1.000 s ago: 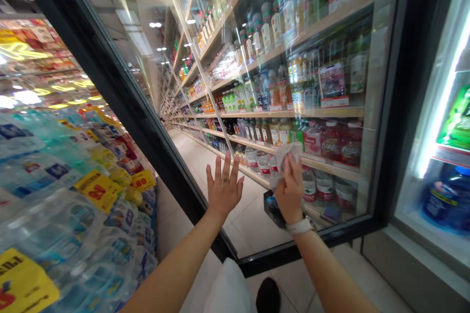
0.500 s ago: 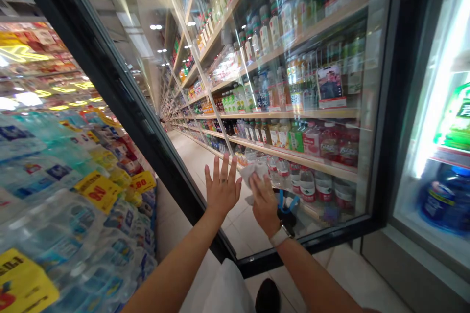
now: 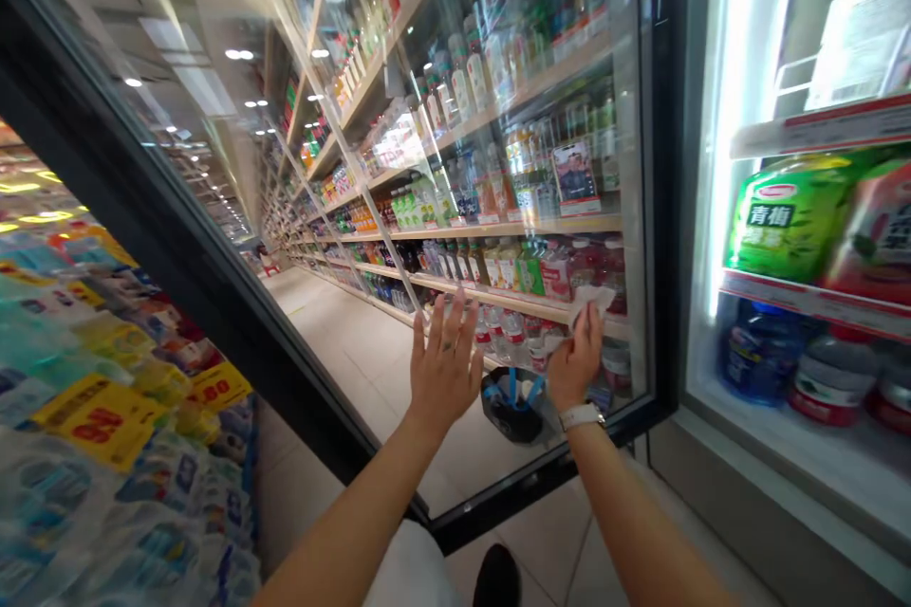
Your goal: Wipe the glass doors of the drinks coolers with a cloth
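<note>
Head view: right hand (image 3: pixel 575 365) pinching white cloth (image 3: pixel 590 300) against glass cooler door (image 3: pixel 334 180); left hand (image 3: pixel 445 375) open, pressing flat, seemingly steadying pane.

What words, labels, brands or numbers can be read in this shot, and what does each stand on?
"青梅" on the green glossy pouch in the lit fridge.
"80" in red on the small yellow price tag among the wrapped water bottles.
Red digits on the larger yellow tag: too blurred to read.
White-and-red shelf strip and white-capped bottles behind the glass door: print too small to read.
</note>
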Available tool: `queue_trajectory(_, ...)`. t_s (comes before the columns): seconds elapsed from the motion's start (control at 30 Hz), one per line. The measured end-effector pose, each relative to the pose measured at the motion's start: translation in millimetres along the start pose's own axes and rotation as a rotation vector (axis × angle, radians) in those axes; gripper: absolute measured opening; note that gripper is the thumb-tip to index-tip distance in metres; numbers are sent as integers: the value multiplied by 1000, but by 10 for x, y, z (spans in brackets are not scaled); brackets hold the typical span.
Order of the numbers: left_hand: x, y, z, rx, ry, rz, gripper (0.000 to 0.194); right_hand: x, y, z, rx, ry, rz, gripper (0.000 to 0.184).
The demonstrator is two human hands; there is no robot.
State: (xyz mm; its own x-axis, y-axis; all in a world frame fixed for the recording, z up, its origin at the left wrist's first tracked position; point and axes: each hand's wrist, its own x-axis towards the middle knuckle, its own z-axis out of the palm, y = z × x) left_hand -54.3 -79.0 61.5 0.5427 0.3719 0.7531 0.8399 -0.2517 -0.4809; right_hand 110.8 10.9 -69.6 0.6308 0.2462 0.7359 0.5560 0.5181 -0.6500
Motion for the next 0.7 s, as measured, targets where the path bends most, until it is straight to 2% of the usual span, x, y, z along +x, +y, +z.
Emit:
queue_trajectory(0.13, 99, 94, 276, 54, -29, 62, 62, -243, -225, 68, 22, -64, -3, 70)
queue_trajectory(0.23, 81, 67, 435, 125, -1, 98, 63, -511, -471, 144, 58, -174, -125, 67)
queue_trajectory(0.33, 60, 41, 482, 154, 1, 98, 65, -618, -547, 161, 85, -226, -263, 67)
queue_trajectory(0.4, 60, 43, 476, 157, 2, 93, 67, -542, -476, 144, 88, -211, -316, 67)
queue_trajectory(0.5, 72, 64, 459, 161, 3, 85, 69, -276, -238, 100, 78, -159, -298, 65)
queue_trajectory(0.6, 78, 84, 455, 160, -2, 78, 70, 12, 59, 58, 51, -76, -189, 66)
queue_trajectory(0.7, 77, 94, 456, 142, -17, 72, 70, 174, 251, 47, 13, 58, -3, 67)
